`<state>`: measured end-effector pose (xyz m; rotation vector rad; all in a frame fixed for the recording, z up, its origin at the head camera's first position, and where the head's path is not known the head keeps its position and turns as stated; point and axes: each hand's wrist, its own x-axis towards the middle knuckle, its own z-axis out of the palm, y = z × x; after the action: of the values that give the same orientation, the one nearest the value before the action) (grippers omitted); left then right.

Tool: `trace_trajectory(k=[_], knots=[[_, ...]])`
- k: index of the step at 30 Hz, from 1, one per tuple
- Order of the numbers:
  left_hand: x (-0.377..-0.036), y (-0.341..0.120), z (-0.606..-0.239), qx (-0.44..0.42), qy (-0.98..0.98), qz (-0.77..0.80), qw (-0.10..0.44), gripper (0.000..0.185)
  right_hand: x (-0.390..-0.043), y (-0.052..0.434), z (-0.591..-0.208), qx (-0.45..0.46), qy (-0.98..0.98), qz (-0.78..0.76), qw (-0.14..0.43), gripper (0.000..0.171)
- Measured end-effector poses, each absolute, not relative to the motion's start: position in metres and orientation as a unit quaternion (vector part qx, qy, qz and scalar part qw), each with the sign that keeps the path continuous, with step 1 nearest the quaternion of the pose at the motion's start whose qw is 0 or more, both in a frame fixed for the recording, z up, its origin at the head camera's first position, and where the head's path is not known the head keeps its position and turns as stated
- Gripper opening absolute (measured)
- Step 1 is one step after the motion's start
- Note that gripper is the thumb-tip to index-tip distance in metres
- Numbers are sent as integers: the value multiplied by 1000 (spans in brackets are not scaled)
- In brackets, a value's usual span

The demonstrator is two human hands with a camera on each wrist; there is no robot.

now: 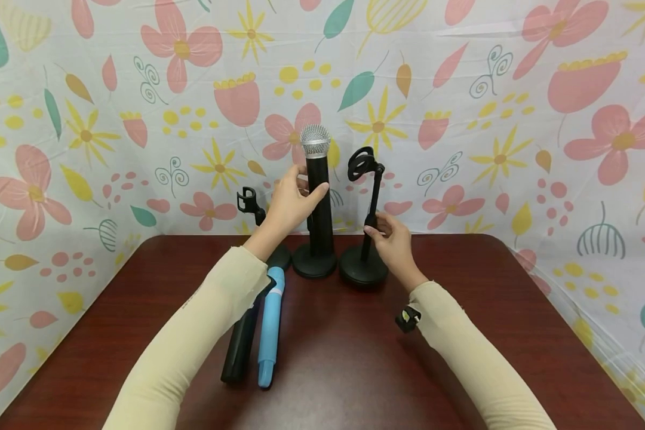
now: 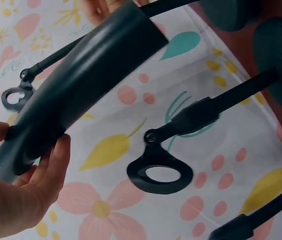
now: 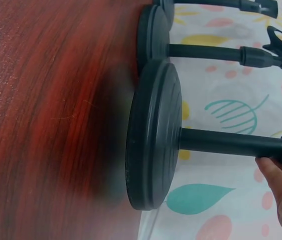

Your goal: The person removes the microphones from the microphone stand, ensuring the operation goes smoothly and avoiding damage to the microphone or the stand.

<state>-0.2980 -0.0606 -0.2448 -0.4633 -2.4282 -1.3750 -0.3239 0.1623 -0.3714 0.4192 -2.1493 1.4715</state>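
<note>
1. While the left hand (image 1: 289, 202) curls its grip round the upright black microphone (image 1: 319, 197) in the middle stand (image 1: 315, 263), its forearm reaches forward over the table (image 1: 462, 334).
2. Right hand (image 1: 391, 239) pinches the right stand (image 1: 363, 263)'s pole, wrist low beside the base.

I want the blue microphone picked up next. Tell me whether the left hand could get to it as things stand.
Probably yes. The blue microphone lies uncovered on the table beside the left forearm, but the left hand grips the upright black microphone and must release it first.
</note>
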Motion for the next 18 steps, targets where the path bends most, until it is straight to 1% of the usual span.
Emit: trace_trajectory(k=[4,8,12,18], knots=[[-295,-63,-253,-157,-859,-468,137,48,-326,163,-373,154,-788,544,244,37],[-292,-67,-260,-163,-862,-466,118,47,-315,158,-361,163,-781,549,248,35],[-287,-69,-266,-171,-867,-456,110,48,-303,153,-349,169,-779,548,252,33],[-282,-73,-276,-168,-877,-438,104,49,-301,153,-346,169,-779,552,244,33]])
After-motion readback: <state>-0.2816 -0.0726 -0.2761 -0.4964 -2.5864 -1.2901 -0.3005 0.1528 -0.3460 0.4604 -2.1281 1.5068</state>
